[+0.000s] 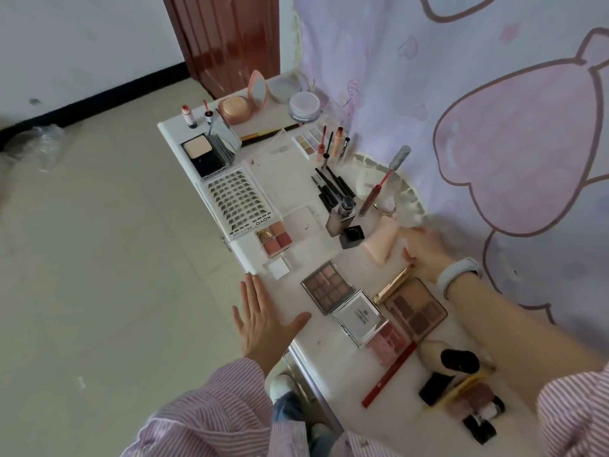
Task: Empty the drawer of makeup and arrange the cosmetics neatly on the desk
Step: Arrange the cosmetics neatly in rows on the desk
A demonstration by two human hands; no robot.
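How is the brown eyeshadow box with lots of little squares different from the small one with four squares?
The brown palette holds many small dark brown pans; the four-pan palette holds fewer, in pink, red and gold glitter. The brown palette lies nearer the person. Both lie flat and open on the desk.

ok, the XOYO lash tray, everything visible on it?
The lash tray is a flat white rectangular card, apparently under clear plastic, holding many rows of small dark lash clusters. "XOYO" is printed along its near short edge. It lies flat near the desk's left edge, between the open powder compact and the four-pan palette. Neither hand touches it.
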